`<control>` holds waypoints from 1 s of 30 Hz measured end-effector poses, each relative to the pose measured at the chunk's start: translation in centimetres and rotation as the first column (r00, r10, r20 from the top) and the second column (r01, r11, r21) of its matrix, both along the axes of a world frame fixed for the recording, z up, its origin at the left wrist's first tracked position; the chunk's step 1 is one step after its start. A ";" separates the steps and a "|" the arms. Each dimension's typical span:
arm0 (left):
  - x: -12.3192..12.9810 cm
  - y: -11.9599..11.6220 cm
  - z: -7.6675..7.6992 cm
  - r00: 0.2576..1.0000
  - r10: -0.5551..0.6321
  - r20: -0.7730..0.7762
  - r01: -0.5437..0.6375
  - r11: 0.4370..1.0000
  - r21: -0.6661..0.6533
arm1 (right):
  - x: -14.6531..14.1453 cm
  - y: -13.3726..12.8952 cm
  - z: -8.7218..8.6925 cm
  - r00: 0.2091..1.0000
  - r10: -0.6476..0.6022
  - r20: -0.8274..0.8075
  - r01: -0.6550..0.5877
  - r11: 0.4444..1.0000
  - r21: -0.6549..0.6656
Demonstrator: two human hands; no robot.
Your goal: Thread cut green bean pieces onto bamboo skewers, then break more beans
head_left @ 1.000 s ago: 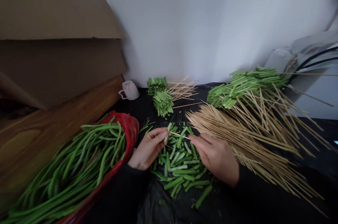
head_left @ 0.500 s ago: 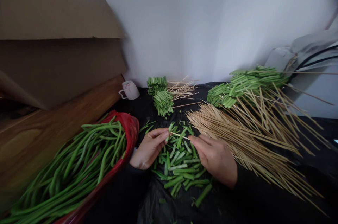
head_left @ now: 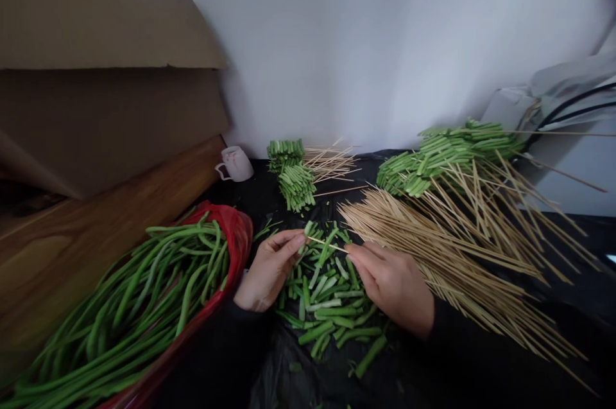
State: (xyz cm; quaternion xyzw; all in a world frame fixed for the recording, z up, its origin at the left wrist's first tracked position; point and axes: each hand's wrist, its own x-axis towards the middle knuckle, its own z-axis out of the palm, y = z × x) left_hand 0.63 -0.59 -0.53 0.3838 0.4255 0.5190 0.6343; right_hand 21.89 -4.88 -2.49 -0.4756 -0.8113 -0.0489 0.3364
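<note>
Between thumb and fingers, my left hand (head_left: 270, 269) pinches a short cut piece of green bean (head_left: 308, 229). My right hand (head_left: 392, 280) is closed on a thin wooden skewer (head_left: 328, 244), whose far end meets the bean piece at my left fingertips; how deep it goes in is hidden. Below both hands lies a loose heap of cut bean pieces (head_left: 337, 311) on black plastic sheeting (head_left: 283, 374). A pile of bare skewers (head_left: 433, 248) spreads out to the right of my right hand.
A red plastic bag (head_left: 239, 235) of long whole beans (head_left: 129, 306) stands at left. Behind are a white mug (head_left: 235, 164), a small stack of skewered beans (head_left: 296, 184) and a larger stack (head_left: 447, 155) at right. A cardboard box (head_left: 110, 120) and wall (head_left: 337, 43) bound the space.
Both hands keep their grips. My left hand has shifted very slightly left with the bean piece, and a little more of the skewer shows between the hands.
</note>
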 end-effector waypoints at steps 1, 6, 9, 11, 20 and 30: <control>-0.1 0.1 0.0 1.000 0.009 0.001 -0.009 1.000 -0.006 | 0.0 0.0 0.0 1.000 0.000 0.002 0.000 1.000 -0.003; -0.3 0.2 0.0 1.000 -0.003 0.016 0.004 0.999 -0.051 | 0.2 0.0 0.0 1.000 0.024 -0.019 -0.023 0.999 0.037; -0.3 0.2 -0.1 1.000 -0.023 0.022 0.024 0.998 -0.055 | 0.2 -0.1 0.0 0.999 0.032 -0.025 -0.030 0.998 0.058; -0.3 0.2 -0.2 0.999 -0.042 0.024 0.043 0.998 -0.051 | 0.2 -0.2 0.1 0.999 0.037 -0.031 -0.035 0.998 0.054; -0.5 0.3 -0.5 0.997 -0.079 -0.009 0.078 0.997 -0.022 | 0.0 -0.4 0.1 0.997 0.038 -0.064 -0.042 0.997 -0.065; -0.3 0.1 -0.3 0.994 -0.113 0.001 0.113 0.994 -0.008 | -0.3 -0.6 0.3 0.987 0.054 -0.151 -0.078 0.985 -0.156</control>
